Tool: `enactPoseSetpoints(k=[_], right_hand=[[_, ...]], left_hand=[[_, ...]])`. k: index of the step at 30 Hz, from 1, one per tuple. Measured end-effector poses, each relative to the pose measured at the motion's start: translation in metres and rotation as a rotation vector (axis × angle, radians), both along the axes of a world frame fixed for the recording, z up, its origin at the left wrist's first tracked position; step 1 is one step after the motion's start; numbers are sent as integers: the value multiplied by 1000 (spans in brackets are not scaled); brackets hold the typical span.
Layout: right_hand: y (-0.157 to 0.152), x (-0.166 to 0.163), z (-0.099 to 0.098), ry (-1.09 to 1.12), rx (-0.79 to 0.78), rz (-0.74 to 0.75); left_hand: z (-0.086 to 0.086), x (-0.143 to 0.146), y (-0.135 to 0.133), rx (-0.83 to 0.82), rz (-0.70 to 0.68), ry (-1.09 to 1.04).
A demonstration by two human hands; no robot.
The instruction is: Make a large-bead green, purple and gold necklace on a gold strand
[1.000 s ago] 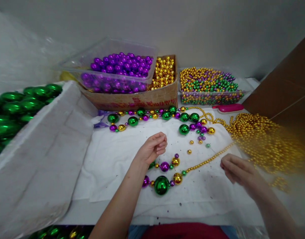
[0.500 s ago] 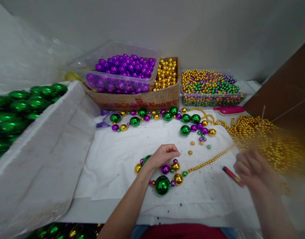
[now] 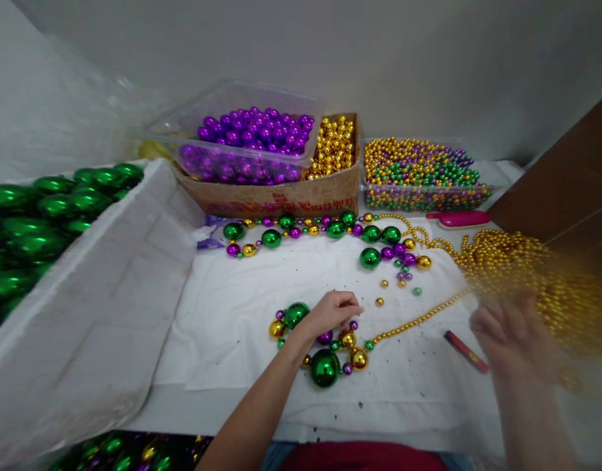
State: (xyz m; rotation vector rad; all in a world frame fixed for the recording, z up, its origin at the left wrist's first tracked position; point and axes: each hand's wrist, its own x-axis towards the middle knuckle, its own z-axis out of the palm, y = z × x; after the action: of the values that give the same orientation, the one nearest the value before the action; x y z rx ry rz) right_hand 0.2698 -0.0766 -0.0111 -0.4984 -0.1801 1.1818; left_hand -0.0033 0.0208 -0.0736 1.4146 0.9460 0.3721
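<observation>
My left hand (image 3: 336,310) is closed in a pinch at the end of a bead necklace (image 3: 324,368), just above a small purple bead (image 3: 353,324). The thread between the fingertips is too fine to see. Large green, gold and purple beads make up this necklace, which lies on the white cloth (image 3: 222,327), partly behind my wrist. From its right side a chain of small gold beads (image 3: 419,319) runs toward my right hand (image 3: 507,330). That hand is smeared by motion beside the gold bead strands, its fingers seemingly curled. A red and black lighter (image 3: 466,352) lies left of it.
Loose beads (image 3: 379,301) dot the cloth, with a finished-looking bead strand (image 3: 270,238) behind. Farther back stand a tub of purple beads (image 3: 242,160), a cardboard box (image 3: 262,199) and a mixed-bead tub (image 3: 428,190). A white foam box (image 3: 114,288) borders the left; gold strands (image 3: 507,252) pile at right.
The whole view has shifted slightly, so things sit a little farther right. My left hand keeps its pinch. The thin thread and pale stick seen above my right hand no longer show.
</observation>
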Motion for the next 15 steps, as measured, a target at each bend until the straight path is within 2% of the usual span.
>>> enactPoseSetpoints(k=[3, 6, 11, 15], right_hand=[[0, 7, -2, -118, -31, 3], [-3, 15, -6, -297, -147, 19], [-13, 27, -19, -744, -438, -11], [-16, 35, -26, -985, -537, -56]], left_hand=[[7, -7, 4, -12, 28, -42], [19, -23, 13, 6, 57, -26], [38, -54, 33, 165, -40, 187], [43, -76, 45, 305, 7, 302]])
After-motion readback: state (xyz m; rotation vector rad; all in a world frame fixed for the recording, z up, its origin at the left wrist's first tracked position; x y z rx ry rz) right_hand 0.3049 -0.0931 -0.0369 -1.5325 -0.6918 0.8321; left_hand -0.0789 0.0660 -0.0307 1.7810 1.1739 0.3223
